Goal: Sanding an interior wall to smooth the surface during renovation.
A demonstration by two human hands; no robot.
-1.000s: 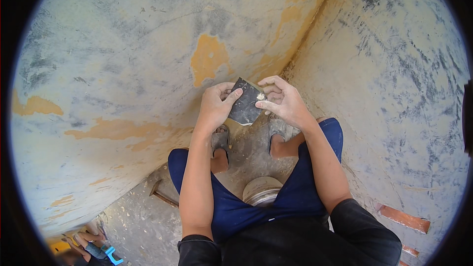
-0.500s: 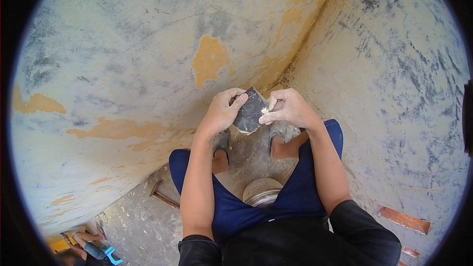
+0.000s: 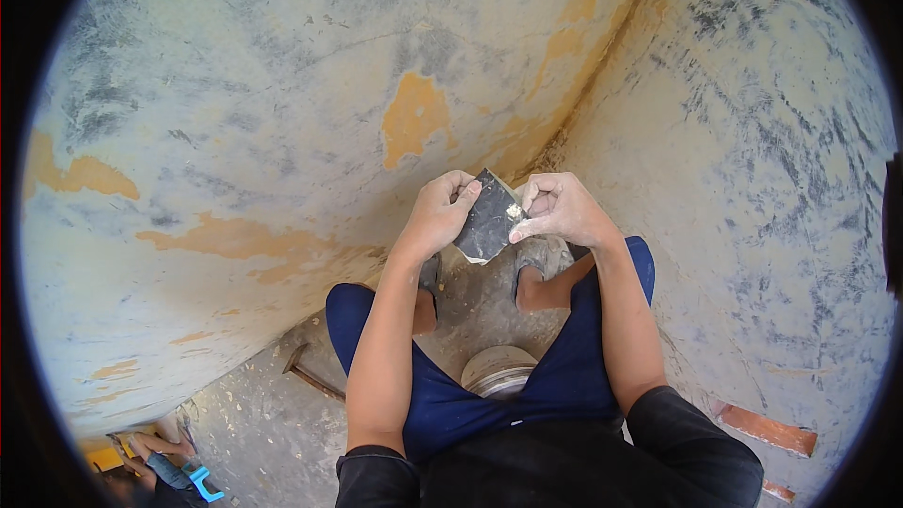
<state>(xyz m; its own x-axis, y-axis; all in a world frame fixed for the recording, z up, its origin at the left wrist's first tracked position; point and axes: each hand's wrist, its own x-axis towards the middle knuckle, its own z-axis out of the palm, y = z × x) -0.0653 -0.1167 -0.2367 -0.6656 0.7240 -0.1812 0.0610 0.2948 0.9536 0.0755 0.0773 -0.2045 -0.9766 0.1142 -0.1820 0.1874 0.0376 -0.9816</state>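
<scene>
Between my hands is a flat, dark grey piece [image 3: 486, 224], like a bit of sandpaper or thin slate, with pale edges and a chipped-looking lower corner. My left hand [image 3: 444, 212] is closed on its left edge, thumb on the dark face. At the opposite edge, my right hand [image 3: 567, 212] has its fingers curled and its thumb pressed on the face near the rim. White dust coats these fingers. A small whitish crumb [image 3: 514, 212] sits on the dark face beside the right thumb. What the fingers do behind the piece is hidden.
Patchy plastered walls [image 3: 282, 132] meet in a corner ahead. I sit over a whitish round bucket [image 3: 497, 369], feet on the dusty floor. A hammer-like tool [image 3: 315, 378] lies at left. Farther left is another person [image 3: 155, 461] near a light-blue object [image 3: 204, 484]. Reddish openings [image 3: 769, 430] mark the right wall.
Both hands and the dark piece have shifted slightly right and down in view. My right thumb has slid down off the whitish crumb, which now shows fully.
</scene>
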